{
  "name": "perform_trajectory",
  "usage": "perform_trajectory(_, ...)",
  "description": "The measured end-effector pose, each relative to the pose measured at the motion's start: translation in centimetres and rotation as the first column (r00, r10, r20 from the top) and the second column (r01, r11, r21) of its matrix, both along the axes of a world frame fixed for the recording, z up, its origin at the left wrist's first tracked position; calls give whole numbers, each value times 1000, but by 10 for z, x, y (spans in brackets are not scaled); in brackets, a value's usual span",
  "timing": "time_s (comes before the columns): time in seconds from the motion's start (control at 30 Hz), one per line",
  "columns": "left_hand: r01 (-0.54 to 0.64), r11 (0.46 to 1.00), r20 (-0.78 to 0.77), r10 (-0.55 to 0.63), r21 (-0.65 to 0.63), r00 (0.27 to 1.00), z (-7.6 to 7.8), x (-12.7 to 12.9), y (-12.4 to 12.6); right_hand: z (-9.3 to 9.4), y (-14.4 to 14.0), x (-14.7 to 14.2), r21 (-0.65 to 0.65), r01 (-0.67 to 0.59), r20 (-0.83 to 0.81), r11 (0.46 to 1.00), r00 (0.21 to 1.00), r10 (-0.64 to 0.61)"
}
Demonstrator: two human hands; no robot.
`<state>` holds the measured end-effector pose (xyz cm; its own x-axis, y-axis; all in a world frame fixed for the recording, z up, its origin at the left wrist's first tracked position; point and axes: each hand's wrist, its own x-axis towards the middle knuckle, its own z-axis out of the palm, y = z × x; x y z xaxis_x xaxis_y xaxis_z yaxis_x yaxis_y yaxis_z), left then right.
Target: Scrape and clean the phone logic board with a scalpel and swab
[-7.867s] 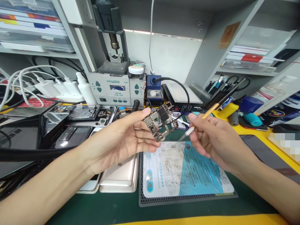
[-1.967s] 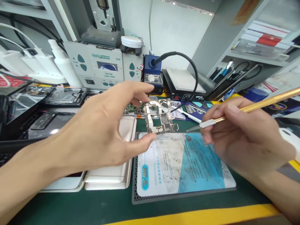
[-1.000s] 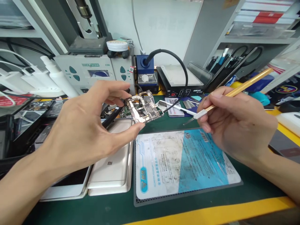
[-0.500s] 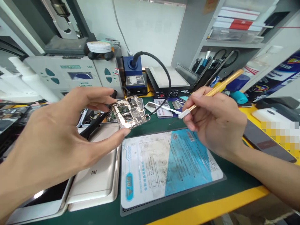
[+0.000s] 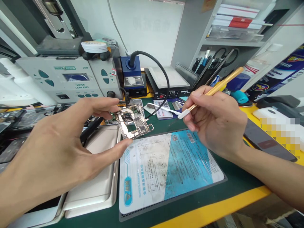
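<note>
Two hands are in view from my remote station. I find the left hand (image 5: 64, 139) gripping a bare circuit board (image 5: 133, 123) by its edges, thumb under the near corner and fingers on the far edge; the board is held tilted, clear of the table (image 5: 237, 182), above the gap between a gold phone back (image 5: 99, 171) and the blue and white work mat (image 5: 166, 167). I note the right hand (image 5: 213, 123) closed in a pen grip on a gold-handled blade tool (image 5: 215, 90), its silver collar just past the fingertips and its fine tip pointing down and left toward the board, near it but apart. Behind the board I record a grey rework station (image 5: 68, 79) with a blue display, a blue soldering stand (image 5: 130, 74) with a black cable looping forward, and a black hot plate (image 5: 168, 82). A white-handled tool (image 5: 163, 109) lies on the table between the board and the right hand. Shelves on the right carry boxes and a cup of tools.
</note>
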<state>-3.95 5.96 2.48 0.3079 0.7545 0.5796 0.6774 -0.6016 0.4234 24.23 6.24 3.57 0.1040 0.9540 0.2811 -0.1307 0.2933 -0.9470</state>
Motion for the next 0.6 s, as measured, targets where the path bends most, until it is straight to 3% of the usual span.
perform_trajectory(0.1, -17, 1000, -97, 18, 19, 995, 0, 2, -5, 0, 0, -1, 6, 27, -16, 1000, 1000, -27)
perform_trajectory(0.3, 83, 995, -136, -89, -46, 987, -2, 9, -8, 1, 1, -1, 12, 23, -28, 1000, 999, -23)
perform_trajectory(0.6, 177, 967, -86, -195, -181, 977, 8, 11, -12, 6, 1, -2, 12, 36, -20, 999, 999, -36)
